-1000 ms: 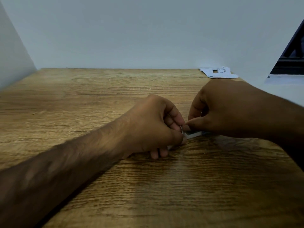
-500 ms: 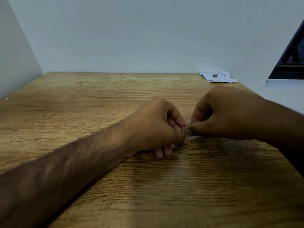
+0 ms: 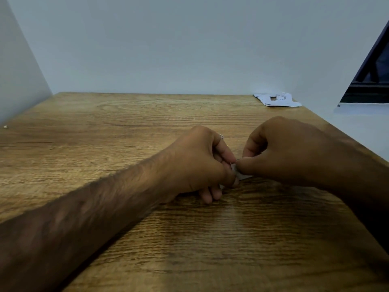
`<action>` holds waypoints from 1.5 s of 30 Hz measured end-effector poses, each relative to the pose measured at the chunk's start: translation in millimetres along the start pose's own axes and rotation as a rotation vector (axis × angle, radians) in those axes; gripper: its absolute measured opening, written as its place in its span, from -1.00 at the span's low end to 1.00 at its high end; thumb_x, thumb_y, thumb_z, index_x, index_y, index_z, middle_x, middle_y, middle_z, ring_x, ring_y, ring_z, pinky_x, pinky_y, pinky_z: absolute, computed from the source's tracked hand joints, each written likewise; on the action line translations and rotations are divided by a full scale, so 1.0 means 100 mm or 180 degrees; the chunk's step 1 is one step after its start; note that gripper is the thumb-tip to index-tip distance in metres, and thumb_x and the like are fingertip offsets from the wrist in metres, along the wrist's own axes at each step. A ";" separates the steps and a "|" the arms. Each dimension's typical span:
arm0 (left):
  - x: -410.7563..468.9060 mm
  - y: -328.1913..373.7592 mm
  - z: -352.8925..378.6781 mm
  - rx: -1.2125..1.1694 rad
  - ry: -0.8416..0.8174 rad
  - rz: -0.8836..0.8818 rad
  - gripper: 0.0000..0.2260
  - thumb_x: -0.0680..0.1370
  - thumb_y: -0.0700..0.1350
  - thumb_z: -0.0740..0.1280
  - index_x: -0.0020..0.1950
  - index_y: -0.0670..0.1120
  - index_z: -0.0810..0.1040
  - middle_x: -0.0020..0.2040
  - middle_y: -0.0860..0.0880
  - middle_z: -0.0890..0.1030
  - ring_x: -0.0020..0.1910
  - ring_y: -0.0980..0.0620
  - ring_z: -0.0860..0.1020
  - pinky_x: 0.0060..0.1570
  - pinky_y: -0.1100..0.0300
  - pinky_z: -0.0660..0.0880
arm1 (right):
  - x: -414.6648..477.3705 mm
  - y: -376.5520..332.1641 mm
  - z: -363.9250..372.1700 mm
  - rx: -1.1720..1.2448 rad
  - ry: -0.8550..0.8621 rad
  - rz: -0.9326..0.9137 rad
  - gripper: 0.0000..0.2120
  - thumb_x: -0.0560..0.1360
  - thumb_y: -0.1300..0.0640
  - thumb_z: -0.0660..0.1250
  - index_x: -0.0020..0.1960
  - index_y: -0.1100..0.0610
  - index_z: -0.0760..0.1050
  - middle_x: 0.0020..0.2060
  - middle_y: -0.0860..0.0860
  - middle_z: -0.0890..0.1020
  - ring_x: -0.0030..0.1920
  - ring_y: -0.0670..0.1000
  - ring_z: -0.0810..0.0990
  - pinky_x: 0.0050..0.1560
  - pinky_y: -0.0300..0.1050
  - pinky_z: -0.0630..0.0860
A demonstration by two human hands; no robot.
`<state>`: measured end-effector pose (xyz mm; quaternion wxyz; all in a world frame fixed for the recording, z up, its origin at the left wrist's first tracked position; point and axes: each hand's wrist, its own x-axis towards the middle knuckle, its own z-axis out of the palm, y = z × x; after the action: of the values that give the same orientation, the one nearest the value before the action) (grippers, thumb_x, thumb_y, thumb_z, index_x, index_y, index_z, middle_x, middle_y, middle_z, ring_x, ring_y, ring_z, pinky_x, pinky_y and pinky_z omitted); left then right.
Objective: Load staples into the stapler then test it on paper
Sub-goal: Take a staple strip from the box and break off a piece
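My left hand [image 3: 200, 163] and my right hand [image 3: 290, 150] meet fingertip to fingertip low over the wooden table [image 3: 130, 127], just right of its middle. Both pinch a small pale silvery piece [image 3: 242, 175] between them. Only a thin sliver of it shows under the fingers, so I cannot tell whether it belongs to a stapler or is a strip of staples. My left hand's lower fingers rest on the tabletop. No whole stapler is visible.
A torn white paper scrap [image 3: 275, 100] lies at the table's back right corner against the wall. A tiny pale speck [image 3: 5, 127] sits at the left edge. Pale walls close the back and left; a dark window frame [image 3: 372, 81] is at right.
Both hands stay pinched together on the small piece, with only slight finger shifts. The view has tilted, so the table's far edge sits lower in the frame.
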<state>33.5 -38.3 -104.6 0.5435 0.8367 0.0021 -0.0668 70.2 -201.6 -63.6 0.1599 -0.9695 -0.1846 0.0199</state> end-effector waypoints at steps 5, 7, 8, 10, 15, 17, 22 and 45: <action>0.01 0.00 0.00 0.0050 0.0021 0.0006 -0.74 0.39 -0.33 0.57 -0.01 -0.12 0.60 -0.35 -0.09 0.68 -0.55 0.04 0.61 -0.54 0.24 0.52 | -0.01 0.08 -0.03 0.0621 -0.0125 -0.0024 -0.77 0.21 -0.25 0.45 -0.29 -0.13 0.72 -0.46 -0.13 0.72 -0.50 -0.16 0.64 -0.45 -0.25 0.54; 0.00 0.00 0.01 0.0050 0.0033 0.0022 -0.74 0.40 -0.33 0.56 -0.01 -0.12 0.61 -0.36 -0.06 0.68 -0.56 0.05 0.61 -0.55 0.25 0.51 | -0.01 0.10 0.00 0.0723 -0.0141 -0.0056 -0.75 0.19 -0.24 0.40 -0.29 -0.12 0.72 -0.48 -0.13 0.71 -0.50 -0.17 0.62 -0.44 -0.23 0.49; 0.00 0.00 0.01 0.0045 0.0042 0.0028 -0.75 0.40 -0.33 0.56 -0.01 -0.12 0.61 -0.37 -0.06 0.68 -0.57 0.05 0.60 -0.56 0.25 0.50 | 0.00 0.11 0.00 0.0775 -0.0166 -0.0079 -0.76 0.20 -0.22 0.40 -0.28 -0.11 0.72 -0.46 -0.12 0.71 -0.49 -0.18 0.61 -0.40 -0.21 0.48; 0.00 0.00 0.02 0.0025 0.0058 0.0024 -0.75 0.41 -0.33 0.55 0.00 -0.12 0.60 -0.37 -0.06 0.67 -0.57 0.05 0.59 -0.57 0.26 0.50 | 0.01 0.13 -0.01 0.0884 -0.0234 -0.0141 -0.77 0.22 -0.16 0.38 -0.28 -0.08 0.72 -0.42 -0.09 0.73 -0.47 -0.23 0.57 -0.38 -0.19 0.46; -0.01 0.01 0.03 0.0023 0.0091 -0.0001 -0.77 0.42 -0.32 0.55 -0.02 -0.12 0.60 -0.31 -0.08 0.69 -0.58 0.05 0.58 -0.58 0.26 0.49 | 0.02 0.21 -0.07 0.0962 -0.0453 -0.0160 -0.86 0.33 -0.08 0.48 -0.24 -0.04 0.75 -0.30 0.02 0.77 -0.22 0.00 0.73 -0.17 0.18 0.69; -0.01 0.01 0.03 0.0034 0.0094 -0.0006 -0.77 0.43 -0.32 0.55 -0.01 -0.12 0.60 -0.30 -0.09 0.69 -0.58 0.05 0.57 -0.59 0.27 0.48 | 0.01 0.24 -0.09 0.0959 -0.0468 -0.0168 -0.72 0.27 -0.19 0.45 -0.16 -0.05 0.76 -0.18 0.12 0.78 0.00 0.30 0.72 -0.02 0.50 0.62; -0.01 0.02 0.02 0.0063 0.0103 0.0015 -0.77 0.42 -0.33 0.55 -0.03 -0.12 0.61 -0.29 -0.09 0.69 -0.59 0.07 0.57 -0.61 0.28 0.47 | 0.05 0.26 -0.10 0.0927 -0.0540 -0.0340 -0.71 0.27 -0.25 0.44 -0.15 -0.11 0.77 -0.21 0.01 0.80 -0.04 0.14 0.76 0.01 0.36 0.67; 0.00 0.00 -0.01 0.0161 0.0014 0.0105 -0.82 0.45 -0.33 0.50 -0.02 -0.13 0.63 -0.25 -0.24 0.74 -0.53 0.01 0.61 -0.57 0.26 0.50 | -0.02 -0.02 0.04 -0.0380 0.0218 -0.0273 -0.92 0.33 -0.10 0.47 -0.26 -0.12 0.70 -0.34 -0.13 0.71 -0.25 -0.09 0.68 -0.36 -0.22 0.43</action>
<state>33.4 -37.4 -104.2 0.5233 0.8502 -0.0122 -0.0560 67.0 -199.4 -66.7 0.1088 -0.9686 -0.2212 -0.0312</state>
